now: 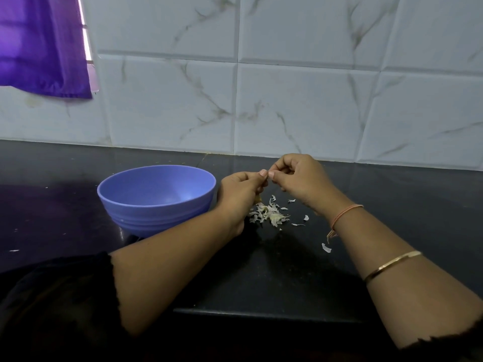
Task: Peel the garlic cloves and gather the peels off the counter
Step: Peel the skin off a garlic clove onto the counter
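Note:
My left hand [240, 194] and my right hand [300, 178] meet above the black counter [287, 270], thumbs almost touching. Both pinch a small garlic clove [264, 171], which the fingers mostly hide. A yellowish bit shows under my left hand at its palm side. Below the hands lies a pile of white garlic peels [269, 214] on the counter. Loose peel flakes [305, 218] are scattered to its right, and one larger flake [326, 248] lies nearer to me.
A blue plastic bowl [156, 197] stands on the counter just left of my left hand; the inside I can see holds nothing. A tiled wall [287, 100] backs the counter. A purple curtain [44, 48] hangs at upper left. The counter's front edge [261, 313] runs under my forearms.

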Available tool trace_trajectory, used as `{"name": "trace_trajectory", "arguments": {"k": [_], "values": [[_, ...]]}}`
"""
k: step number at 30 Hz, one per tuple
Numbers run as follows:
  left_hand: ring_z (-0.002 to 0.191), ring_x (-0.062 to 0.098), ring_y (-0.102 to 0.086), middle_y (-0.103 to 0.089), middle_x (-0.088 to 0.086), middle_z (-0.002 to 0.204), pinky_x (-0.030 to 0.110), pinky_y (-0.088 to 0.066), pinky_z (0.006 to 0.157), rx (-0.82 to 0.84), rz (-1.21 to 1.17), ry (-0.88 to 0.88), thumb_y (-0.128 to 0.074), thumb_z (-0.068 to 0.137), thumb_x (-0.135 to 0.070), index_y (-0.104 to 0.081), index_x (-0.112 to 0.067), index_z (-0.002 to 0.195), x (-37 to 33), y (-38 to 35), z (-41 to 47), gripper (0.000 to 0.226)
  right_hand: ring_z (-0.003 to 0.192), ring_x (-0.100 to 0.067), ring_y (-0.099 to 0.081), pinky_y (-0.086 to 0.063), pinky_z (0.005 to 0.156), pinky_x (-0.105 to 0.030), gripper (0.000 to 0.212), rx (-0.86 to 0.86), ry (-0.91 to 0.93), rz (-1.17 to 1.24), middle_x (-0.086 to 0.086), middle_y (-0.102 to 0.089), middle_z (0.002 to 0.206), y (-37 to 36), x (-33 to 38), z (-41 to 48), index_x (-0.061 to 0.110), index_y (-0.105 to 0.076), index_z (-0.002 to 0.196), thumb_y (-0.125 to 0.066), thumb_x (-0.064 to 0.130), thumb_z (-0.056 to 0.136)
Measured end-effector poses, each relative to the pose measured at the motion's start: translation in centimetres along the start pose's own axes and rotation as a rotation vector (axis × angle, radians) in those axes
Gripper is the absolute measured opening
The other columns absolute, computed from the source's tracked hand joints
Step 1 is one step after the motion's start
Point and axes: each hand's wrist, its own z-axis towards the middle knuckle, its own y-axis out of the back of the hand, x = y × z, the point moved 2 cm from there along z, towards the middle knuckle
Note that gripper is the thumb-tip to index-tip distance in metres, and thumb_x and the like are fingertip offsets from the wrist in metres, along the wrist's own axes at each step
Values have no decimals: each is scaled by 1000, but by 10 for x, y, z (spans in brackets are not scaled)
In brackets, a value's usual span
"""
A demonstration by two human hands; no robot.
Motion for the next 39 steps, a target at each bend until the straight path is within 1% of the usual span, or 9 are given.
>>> {"name": "trace_trajectory", "arguments": {"k": [4, 10, 14, 19, 25, 29, 32, 35, 39], "values": [[51, 10, -39, -46, -1, 60, 22, -38, 53, 15, 16, -1, -54, 93, -23, -55, -10, 77, -1, -2, -1, 20, 57, -1, -46, -35, 51, -6, 10, -31, 95, -108, 13, -54, 63, -2, 4, -1, 17, -62, 74, -63, 13, 83], [58, 13, -40, -43, -2, 61, 33, -39, 68, 16, 129, -69, -43, 96, -24, -48, -17, 70, 0, -4, 0, 28, 57, 0, -48, -37, 52, -7, 11, -18, 129, -80, 13, -57, 64, -4, 5, -1, 17, -62, 73, -65, 13, 82], [61, 15, -40, -42, -1, 61, 33, -38, 68, -12, 157, -85, -42, 96, -27, -47, -17, 68, -1, -3, 0, 30, 52, 4, -49, -38, 52, -8, 11, -13, 161, -68, 11, -57, 63, -5, 7, -1, 17, -61, 74, -64, 13, 83], [70, 19, -40, -42, 5, 69, 32, -35, 67, -66, 192, -128, -44, 94, -31, -49, -17, 69, -1, -2, -1, 30, 59, -3, -50, -39, 58, -11, 6, -34, 215, -89, 9, -57, 65, -3, 9, -3, 10, -63, 77, -64, 11, 83], [63, 19, -40, -41, 1, 61, 31, -33, 62, -65, 124, -114, -47, 94, -30, -52, -15, 71, -3, -2, -2, 29, 64, -6, -46, -35, 61, -11, 6, -62, 392, -286, 3, -57, 73, 0, 16, -6, 6, -62, 79, -62, 10, 83], [55, 11, -41, -46, -6, 56, 24, -36, 56, -56, 29, -114, -44, 95, -37, -53, -17, 64, -6, -3, -4, 38, 56, 0, -51, -41, 59, -10, 7, -125, 214, -50, 10, -58, 63, -1, 11, -3, 9, -66, 74, -64, 12, 81], [62, 11, -44, -49, -2, 68, 21, -38, 58, -34, -10, -51, -33, 95, -51, -56, -15, 72, -9, -4, -5, 48, 62, -12, -55, -51, 69, -35, 9, -156, 70, 154, 1, -62, 64, 1, 6, 0, 6, -67, 75, -66, 13, 80], [62, 8, -44, -51, -3, 70, 16, -39, 53, -42, -30, -64, -42, 96, -38, -59, -12, 84, -10, -4, -5, 33, 61, -14, -55, -52, 69, -34, 8, -147, 8, 256, -3, -61, 65, 4, 5, -1, 5, -65, 76, -66, 11, 82], [63, 9, -46, -55, 0, 73, 24, -42, 61, -54, 37, -121, -56, 90, -21, -62, -16, 78, -8, -4, -6, 14, 62, -13, -54, -51, 65, -28, 9, -109, -9, 304, -3, -60, 66, 3, 4, -2, 10, -64, 75, -63, 8, 84]]}}
